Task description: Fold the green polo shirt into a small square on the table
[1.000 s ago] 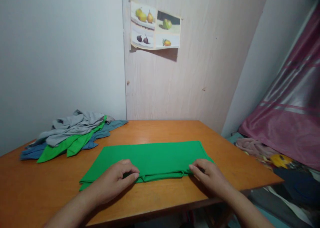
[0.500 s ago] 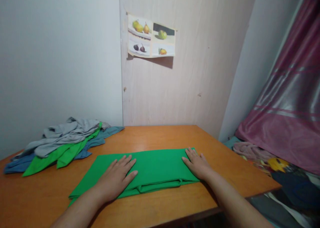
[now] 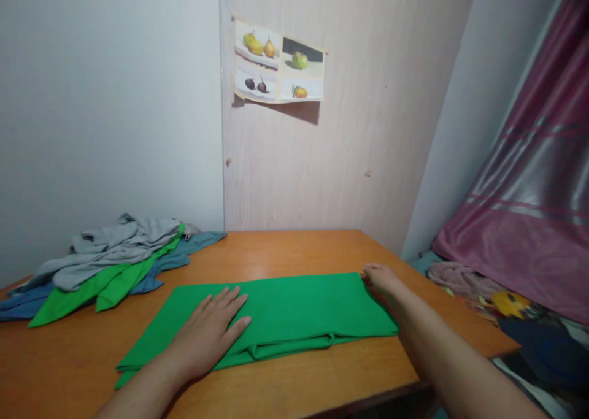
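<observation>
Desk of orange-brown wood [image 3: 317, 379], far edge meeting a pale wall panel [image 3: 294, 180]; its level top supports the layers evenly.

Left hand [image 3: 212, 326]: one, palm down, fingers slightly spread, gripping nothing; laid on the left part of the green cloth [image 3: 299, 308], apparently to steady it.

Green cloth: one, folded, lying lengthwise over the near part of the desk, a loose tuck gaping along its front edge. Placement seems chosen for easy reach.

Right hand [image 3: 378, 278]: one, fingers curled, at the cloth's far right corner, a position suited to controlling that corner. Whether fabric is pinched cannot be told.

Loose fabrics [image 3: 124, 247]: one heap, grey over bright green and blue, left rear of the desk; set apart, presumably to avoid overlap.

Pink curtain [image 3: 534, 247]: hanging at right, beyond the desk.

Sheet of fruit pictures [image 3: 278, 63]: fixed to the panel, apparently by its upper corners, since the lower edge casts a shadow.
</observation>
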`<state>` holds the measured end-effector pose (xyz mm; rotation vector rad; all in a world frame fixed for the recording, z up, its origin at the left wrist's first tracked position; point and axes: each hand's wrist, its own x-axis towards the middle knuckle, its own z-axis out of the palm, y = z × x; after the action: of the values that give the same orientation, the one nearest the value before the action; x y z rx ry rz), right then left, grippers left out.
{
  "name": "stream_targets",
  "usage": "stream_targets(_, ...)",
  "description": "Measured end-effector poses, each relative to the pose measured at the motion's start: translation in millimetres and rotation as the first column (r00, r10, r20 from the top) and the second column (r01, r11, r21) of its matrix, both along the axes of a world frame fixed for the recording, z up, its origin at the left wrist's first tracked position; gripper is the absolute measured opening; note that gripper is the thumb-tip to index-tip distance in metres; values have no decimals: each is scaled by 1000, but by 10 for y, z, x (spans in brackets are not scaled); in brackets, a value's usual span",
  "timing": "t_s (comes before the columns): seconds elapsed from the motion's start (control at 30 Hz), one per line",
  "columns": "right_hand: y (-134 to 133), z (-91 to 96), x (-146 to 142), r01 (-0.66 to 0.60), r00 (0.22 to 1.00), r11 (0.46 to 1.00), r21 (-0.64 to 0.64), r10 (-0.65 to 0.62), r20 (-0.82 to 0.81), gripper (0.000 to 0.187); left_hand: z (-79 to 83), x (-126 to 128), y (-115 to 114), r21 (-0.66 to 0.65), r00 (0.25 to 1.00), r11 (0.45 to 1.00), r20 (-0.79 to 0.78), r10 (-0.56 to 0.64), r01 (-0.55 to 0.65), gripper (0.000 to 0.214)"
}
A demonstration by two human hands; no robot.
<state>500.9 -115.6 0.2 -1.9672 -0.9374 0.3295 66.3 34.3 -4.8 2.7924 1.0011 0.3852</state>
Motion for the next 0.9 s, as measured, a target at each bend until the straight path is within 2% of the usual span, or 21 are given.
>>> stream_targets(0.17,62,41,-45,27,974,999,-32,-33,-226,15,2,8,-3,-9,1000,1000,-23,11,-11,64)
stream_targets(0.37,143,31,-31,34,956,998,-50,-47,-289,17,-37,-5,23,-4,999,1000,-39,13,-14,65)
stream_targets(0.43,172,15,-13,43,952,998,-54,-58,-301,24,-43,-7,30,-1,999,1000,-48,15,-15,66)
stream_targets(0.57,223,-3,24,39,934,999,-39,-50,-355,56,-45,-5,32,2,998,1000,-62,23,-22,66)
stream_targets(0.63,234,-6,38,16,923,999,-30,-26,-383,64,-44,-4,29,-1,998,1000,-58,26,-26,66)
stream_targets(0.8,204,8,41,-35,902,999,-36,17,-432,50,-55,-2,29,8,998,1000,-49,30,-30,66)
stream_targets(0.9,175,43,14,-92,882,995,-35,65,-468,49,-75,-6,46,14,998,1000,-53,29,-28,65)
